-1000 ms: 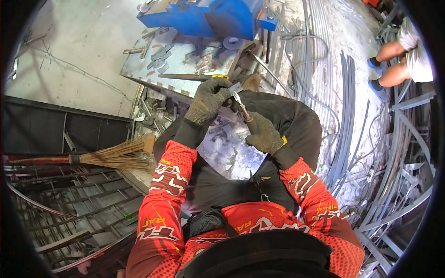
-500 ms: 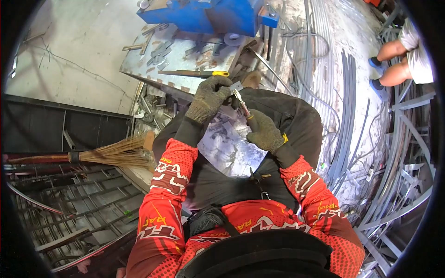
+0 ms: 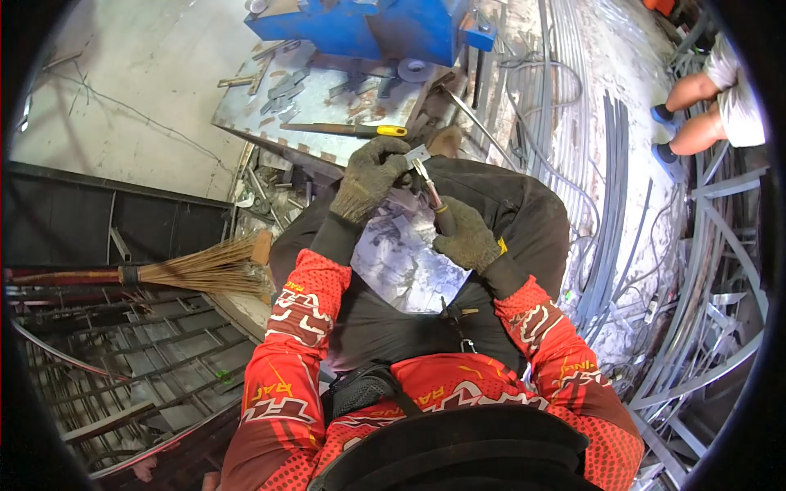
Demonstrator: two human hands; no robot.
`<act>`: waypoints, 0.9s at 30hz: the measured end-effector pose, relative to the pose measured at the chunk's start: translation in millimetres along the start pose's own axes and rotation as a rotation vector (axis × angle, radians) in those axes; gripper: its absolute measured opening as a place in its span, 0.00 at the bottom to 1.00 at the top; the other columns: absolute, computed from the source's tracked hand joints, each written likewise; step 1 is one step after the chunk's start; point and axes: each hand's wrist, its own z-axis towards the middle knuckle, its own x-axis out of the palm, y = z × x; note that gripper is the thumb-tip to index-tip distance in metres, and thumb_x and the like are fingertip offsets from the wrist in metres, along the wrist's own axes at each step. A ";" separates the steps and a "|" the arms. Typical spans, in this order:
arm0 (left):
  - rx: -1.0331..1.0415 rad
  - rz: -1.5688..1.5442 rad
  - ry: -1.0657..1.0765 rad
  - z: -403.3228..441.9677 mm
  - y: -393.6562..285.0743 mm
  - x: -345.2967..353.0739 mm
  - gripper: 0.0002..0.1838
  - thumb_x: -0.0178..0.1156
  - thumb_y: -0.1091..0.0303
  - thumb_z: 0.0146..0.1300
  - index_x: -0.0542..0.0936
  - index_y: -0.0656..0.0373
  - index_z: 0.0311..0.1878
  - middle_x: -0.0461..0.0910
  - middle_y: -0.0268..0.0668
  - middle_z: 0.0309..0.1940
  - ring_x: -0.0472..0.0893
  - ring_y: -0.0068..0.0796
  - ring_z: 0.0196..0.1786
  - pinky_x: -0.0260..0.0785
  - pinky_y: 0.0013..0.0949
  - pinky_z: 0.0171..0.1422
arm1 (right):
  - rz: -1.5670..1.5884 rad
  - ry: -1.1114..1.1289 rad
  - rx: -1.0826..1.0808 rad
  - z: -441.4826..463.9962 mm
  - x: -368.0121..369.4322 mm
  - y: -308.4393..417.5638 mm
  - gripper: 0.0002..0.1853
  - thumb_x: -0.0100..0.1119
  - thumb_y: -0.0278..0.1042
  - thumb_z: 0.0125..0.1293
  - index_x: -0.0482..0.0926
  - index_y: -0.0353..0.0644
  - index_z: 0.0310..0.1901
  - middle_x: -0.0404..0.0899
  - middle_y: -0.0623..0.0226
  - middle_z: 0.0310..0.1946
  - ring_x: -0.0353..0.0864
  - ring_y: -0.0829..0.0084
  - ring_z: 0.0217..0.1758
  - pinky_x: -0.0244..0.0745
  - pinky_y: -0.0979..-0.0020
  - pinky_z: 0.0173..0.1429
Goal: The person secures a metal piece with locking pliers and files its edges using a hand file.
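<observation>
My left hand (image 3: 370, 178), in a knitted work glove, is closed on a small flat grey metal plate (image 3: 419, 154), pinched between the fingertips. In my right hand (image 3: 468, 237), gloved too, is a slim hand tool (image 3: 429, 185) with a shiny metal head and a darker handle; its exact kind is unclear. The tool's head is right by the plate; I cannot tell if they touch. Just beyond my left hand, a file (image 3: 348, 129) with a yellow and black handle lies on the metal worktable (image 3: 323, 150).
Flat metal pieces (image 3: 285, 94) and a blue machine (image 3: 360, 29) are on the worktable. A straw broom (image 3: 205, 266) lies at left. Long metal bars (image 3: 610, 204) and a cable (image 3: 573, 176) cover the floor at right. Another person's legs (image 3: 696, 114) stand at far right.
The hands have barely moved; the plate and the tool's head sit slightly differently between them. The camera has shifted a little.
</observation>
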 end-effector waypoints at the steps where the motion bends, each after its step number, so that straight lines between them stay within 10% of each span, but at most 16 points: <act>1: -0.046 -0.111 0.003 -0.9 0.9 0.1 0.14 0.67 0.72 0.70 0.82 0.67 0.55 0.86 0.37 0.38 0.84 0.23 0.33 0.79 0.29 0.40 | -0.003 -0.024 -0.011 -0.8 0.4 1.7 0.37 0.70 0.37 0.53 0.74 0.41 0.67 0.81 0.45 0.59 0.79 0.42 0.64 0.75 0.49 0.69; 9: -0.177 -0.008 0.177 -96.1 89.2 36.7 0.38 0.70 0.71 0.66 0.66 0.60 0.77 0.78 0.37 0.60 0.80 0.29 0.61 0.76 0.35 0.66 | 0.224 -0.052 0.014 2.1 4.9 7.9 0.24 0.70 0.43 0.64 0.78 0.37 0.56 0.84 0.46 0.48 0.84 0.45 0.52 0.78 0.52 0.60; 15: -0.043 -0.114 0.223 -109.8 152.6 87.5 0.60 0.82 0.71 0.53 0.51 0.58 0.82 0.66 0.42 0.74 0.72 0.37 0.74 0.69 0.42 0.78 | 0.304 -0.225 -0.014 -1.2 24.0 -11.4 0.19 0.65 0.45 0.76 0.80 0.34 0.53 0.84 0.60 0.38 0.82 0.70 0.41 0.78 0.63 0.50; 19: -0.017 0.015 0.210 -112.9 127.7 92.1 0.59 0.83 0.72 0.50 0.53 0.59 0.79 0.69 0.46 0.72 0.73 0.42 0.73 0.71 0.44 0.76 | 0.527 -0.117 0.211 -6.3 24.6 -5.2 0.20 0.64 0.45 0.77 0.80 0.34 0.54 0.85 0.63 0.39 0.81 0.71 0.41 0.79 0.63 0.50; 24: 0.024 0.673 0.239 -108.5 141.0 93.0 0.31 0.71 0.59 0.58 0.77 0.60 0.64 0.85 0.53 0.56 0.82 0.52 0.64 0.74 0.49 0.67 | 0.126 -0.234 -0.128 -3.9 40.8 -5.6 0.22 0.69 0.50 0.71 0.78 0.37 0.48 0.81 0.57 0.35 0.81 0.61 0.40 0.77 0.58 0.48; 27: -0.214 0.645 0.132 -119.2 145.3 94.0 0.27 0.72 0.60 0.54 0.82 0.58 0.58 0.86 0.48 0.54 0.82 0.51 0.61 0.75 0.49 0.65 | 0.008 -0.128 0.049 -8.0 39.4 18.0 0.24 0.72 0.52 0.68 0.77 0.38 0.46 0.78 0.55 0.32 0.79 0.57 0.38 0.76 0.56 0.47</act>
